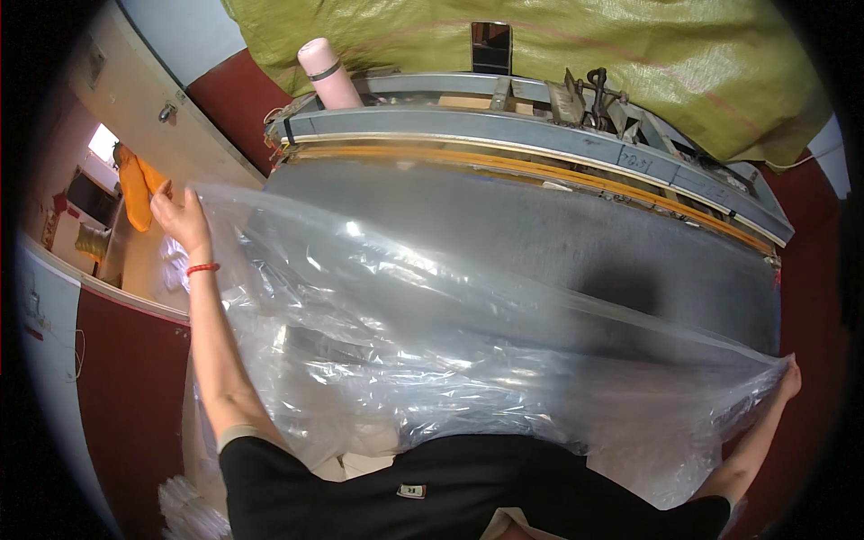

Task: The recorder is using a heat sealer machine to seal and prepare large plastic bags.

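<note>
Our left hand touches the clear film; we cannot tell whether it grips. From there the film's long edge slants rightward and toward us, over the grey worktop, to our right hand, closed on it. Beyond are a pale door, pink roll and olive-green sheet.

Black short-sleeved T-shirt, fabric plain and matte. Pale beige band edging left sleeve; similar light edging on right sleeve, thinner in view. Small rectangular patch on chest, off-white with dark marking, dark rim around it. Beige neckline trim at lower edge, angled to point, partly cut off by frame. Forearms bare below sleeves. Red bracelet around left wrist, narrow, beaded or braided, too small to tell which.
</note>
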Tool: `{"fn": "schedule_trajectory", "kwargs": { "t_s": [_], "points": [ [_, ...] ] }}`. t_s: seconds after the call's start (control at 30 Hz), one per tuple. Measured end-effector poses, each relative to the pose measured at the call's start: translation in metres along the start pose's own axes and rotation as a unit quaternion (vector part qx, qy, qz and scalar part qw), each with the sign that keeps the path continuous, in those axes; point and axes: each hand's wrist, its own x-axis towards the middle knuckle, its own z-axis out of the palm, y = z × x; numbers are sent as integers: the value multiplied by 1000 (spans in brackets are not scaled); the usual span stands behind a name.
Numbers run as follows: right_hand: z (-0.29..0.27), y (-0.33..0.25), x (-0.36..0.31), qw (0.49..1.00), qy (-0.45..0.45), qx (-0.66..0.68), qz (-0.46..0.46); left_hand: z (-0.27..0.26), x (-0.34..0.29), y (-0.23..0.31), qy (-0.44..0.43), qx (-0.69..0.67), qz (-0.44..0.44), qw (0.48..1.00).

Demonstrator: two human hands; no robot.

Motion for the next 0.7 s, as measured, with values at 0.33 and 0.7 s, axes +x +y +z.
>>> {"fn": "schedule_trajectory", "kwargs": {
  "t_s": [0.33,0.7],
  "points": [
    [149,-67,-74,906,79,-413,-38,120,-77,-42,-381,8,-111,918],
    [173,-88,-87,855,145,-492,-74,146,-97,119,-179,-192,-5,965]
  ]
}}
